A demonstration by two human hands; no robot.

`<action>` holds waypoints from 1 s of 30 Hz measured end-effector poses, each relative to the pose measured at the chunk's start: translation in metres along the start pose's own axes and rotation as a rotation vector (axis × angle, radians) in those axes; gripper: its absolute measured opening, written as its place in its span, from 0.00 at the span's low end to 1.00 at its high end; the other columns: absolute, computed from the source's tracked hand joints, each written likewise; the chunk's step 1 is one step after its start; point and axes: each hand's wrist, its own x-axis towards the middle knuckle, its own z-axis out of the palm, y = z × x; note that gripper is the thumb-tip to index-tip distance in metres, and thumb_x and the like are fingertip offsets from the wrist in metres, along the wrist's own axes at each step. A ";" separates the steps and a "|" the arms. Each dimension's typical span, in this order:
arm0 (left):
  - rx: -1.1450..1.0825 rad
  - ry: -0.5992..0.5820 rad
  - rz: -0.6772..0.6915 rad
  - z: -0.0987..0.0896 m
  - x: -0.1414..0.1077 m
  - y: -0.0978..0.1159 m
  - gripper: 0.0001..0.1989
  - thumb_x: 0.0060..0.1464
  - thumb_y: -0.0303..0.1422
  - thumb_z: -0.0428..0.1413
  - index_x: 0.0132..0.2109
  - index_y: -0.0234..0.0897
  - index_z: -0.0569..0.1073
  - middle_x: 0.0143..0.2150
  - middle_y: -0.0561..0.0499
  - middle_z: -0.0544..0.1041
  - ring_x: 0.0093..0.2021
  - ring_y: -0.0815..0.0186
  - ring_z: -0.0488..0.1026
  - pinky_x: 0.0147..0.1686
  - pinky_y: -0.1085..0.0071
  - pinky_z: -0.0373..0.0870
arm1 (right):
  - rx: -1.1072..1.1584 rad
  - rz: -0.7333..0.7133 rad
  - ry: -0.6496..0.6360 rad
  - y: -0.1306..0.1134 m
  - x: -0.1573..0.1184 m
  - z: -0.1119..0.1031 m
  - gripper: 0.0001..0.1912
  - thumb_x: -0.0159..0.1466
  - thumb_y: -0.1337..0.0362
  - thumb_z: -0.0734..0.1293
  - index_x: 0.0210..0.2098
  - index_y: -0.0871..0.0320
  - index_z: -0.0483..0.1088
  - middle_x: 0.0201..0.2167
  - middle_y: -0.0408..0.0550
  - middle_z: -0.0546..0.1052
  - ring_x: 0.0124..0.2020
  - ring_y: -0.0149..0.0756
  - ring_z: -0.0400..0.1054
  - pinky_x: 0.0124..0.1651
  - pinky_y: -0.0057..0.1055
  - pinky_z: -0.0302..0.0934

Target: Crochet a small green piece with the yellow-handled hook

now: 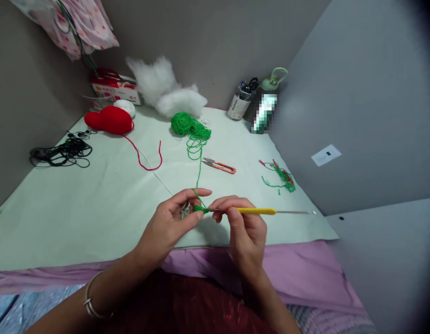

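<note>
My left hand (176, 218) pinches a small piece of green crochet work (200, 209), with a strand of green yarn running over its index finger. Some white or greyish strands show in that palm, partly hidden by the fingers. In my right hand (244, 225) is a crochet hook (258, 211) with a yellow handle, its left tip meeting the green work. From the green yarn ball (182, 124) and its loose coils (200, 133), the strand comes down to my left hand. Orange-handled thread snips (220, 165) lie just beyond my hands.
Red yarn (114, 119), a white yarn ball (124, 108) and tangled black cord (65, 150) lie at the left. White stuffing (182, 99) and a red-and-white box (116, 90) stand at the back. A pen cup (239, 104), a bottle (270, 83) and yarn scraps (284, 178) are at the right.
</note>
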 end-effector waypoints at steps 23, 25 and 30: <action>-0.340 0.006 -0.106 0.011 0.001 -0.001 0.21 0.53 0.33 0.73 0.55 0.47 0.86 0.38 0.53 0.77 0.42 0.67 0.70 0.48 0.71 0.66 | -0.155 -0.188 0.078 0.008 -0.001 0.009 0.11 0.73 0.69 0.67 0.45 0.51 0.81 0.36 0.45 0.82 0.35 0.34 0.76 0.36 0.32 0.72; -0.372 0.025 -0.112 0.012 0.002 -0.002 0.23 0.53 0.33 0.74 0.57 0.47 0.85 0.37 0.53 0.77 0.41 0.68 0.70 0.47 0.72 0.66 | -0.334 -0.305 0.057 0.011 -0.006 0.008 0.14 0.72 0.72 0.68 0.50 0.50 0.81 0.41 0.47 0.82 0.40 0.36 0.78 0.40 0.34 0.74; -0.561 -0.064 -0.328 0.008 0.007 -0.003 0.23 0.50 0.36 0.75 0.54 0.40 0.86 0.37 0.51 0.78 0.37 0.70 0.70 0.42 0.74 0.68 | -0.439 -0.425 0.068 0.014 -0.009 0.004 0.18 0.70 0.75 0.69 0.53 0.49 0.81 0.44 0.49 0.83 0.44 0.39 0.78 0.43 0.37 0.74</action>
